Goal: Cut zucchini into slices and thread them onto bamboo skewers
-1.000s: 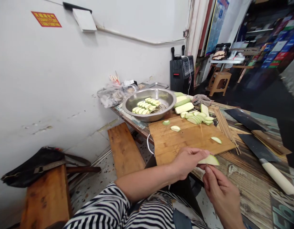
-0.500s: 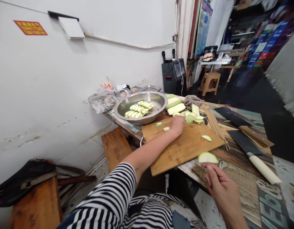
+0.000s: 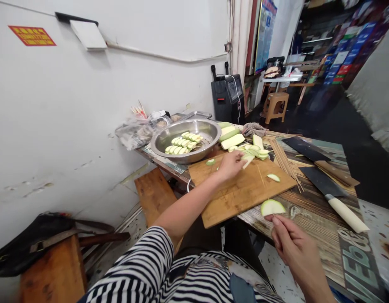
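Observation:
My left hand [image 3: 231, 164] is closed on a pale green-edged vegetable slice [image 3: 247, 160] above the far part of the wooden cutting board [image 3: 238, 198]. Behind it lie more slices [image 3: 261, 153] in a pile. Near the table's front edge, my right hand [image 3: 287, 235] pinches a thin skewer, mostly hidden by the fingers, with a half-round slice [image 3: 273, 207] at its tip. A loose slice [image 3: 273, 178] rests on the board's right part. Skewered slices [image 3: 183, 144] lie in the metal basin [image 3: 158, 150].
Bare skewers [image 3: 284, 162] lie right of the board, beside two cleavers [image 3: 321, 181] with dark blades. Large peeled vegetable pieces [image 3: 232, 142] and a grey cloth [image 3: 254, 129] are at the back. Plastic bags [image 3: 134, 134] sit left of the basin, and a wooden bench [image 3: 153, 193] stands below.
My left hand has lifted off the slice pile and come slightly toward me and left, now with a slice in its fingers. My right hand still holds the skewered slice. The view has shifted slightly.

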Demonstrator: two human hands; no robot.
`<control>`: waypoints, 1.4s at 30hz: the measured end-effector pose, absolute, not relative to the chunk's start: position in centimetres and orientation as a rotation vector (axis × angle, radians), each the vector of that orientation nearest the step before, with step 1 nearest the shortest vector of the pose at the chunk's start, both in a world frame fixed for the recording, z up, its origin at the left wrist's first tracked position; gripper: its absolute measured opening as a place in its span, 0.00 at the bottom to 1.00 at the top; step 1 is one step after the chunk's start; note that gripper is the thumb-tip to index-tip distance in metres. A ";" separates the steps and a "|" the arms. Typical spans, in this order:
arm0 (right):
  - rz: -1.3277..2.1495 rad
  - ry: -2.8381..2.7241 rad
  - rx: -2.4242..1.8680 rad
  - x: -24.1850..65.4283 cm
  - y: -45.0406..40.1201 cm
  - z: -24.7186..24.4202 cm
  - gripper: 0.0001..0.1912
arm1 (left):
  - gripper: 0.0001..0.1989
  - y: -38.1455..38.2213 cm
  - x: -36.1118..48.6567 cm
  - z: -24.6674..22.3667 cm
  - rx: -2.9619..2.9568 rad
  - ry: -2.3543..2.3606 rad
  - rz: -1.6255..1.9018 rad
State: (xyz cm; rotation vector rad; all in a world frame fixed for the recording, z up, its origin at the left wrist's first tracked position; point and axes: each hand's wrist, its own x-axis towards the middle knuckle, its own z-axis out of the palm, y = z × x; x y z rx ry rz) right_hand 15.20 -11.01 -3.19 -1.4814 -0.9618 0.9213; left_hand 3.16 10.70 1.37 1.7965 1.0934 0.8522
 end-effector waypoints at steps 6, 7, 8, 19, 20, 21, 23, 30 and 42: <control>0.873 -1.191 -1.501 13.9 -12.0 -3.4 0.18 | 0.05 6.6 -0.5 2.1 0.620 0.768 0.696; 0.860 -1.210 -1.501 13.7 -12.1 -3.4 0.17 | 0.05 6.2 -1.0 2.2 0.544 0.756 0.688; 0.856 -1.225 -1.506 13.6 -12.2 -3.3 0.17 | 0.05 6.0 -1.5 2.3 0.492 0.747 0.693; 0.950 -1.126 -1.540 13.7 -12.9 -3.2 0.17 | 0.02 5.3 -2.8 3.2 0.406 0.716 0.776; 0.963 -1.121 -1.538 13.7 -12.9 -3.3 0.17 | 0.02 5.3 -2.7 3.2 0.415 0.715 0.779; 0.968 -1.119 -1.532 13.7 -12.9 -3.4 0.18 | 0.02 5.2 -2.7 3.1 0.424 0.714 0.782; 0.962 -1.124 -1.524 13.8 -12.9 -3.6 0.17 | 0.02 5.2 -2.7 3.1 0.437 0.717 0.790; 0.891 -1.201 -1.511 14.0 -12.9 -4.0 0.15 | 0.02 5.4 -2.5 3.1 0.464 0.718 0.816; 0.881 -1.048 -1.554 12.7 -13.3 -2.1 0.17 | 0.05 5.3 -2.2 3.2 0.481 0.699 0.833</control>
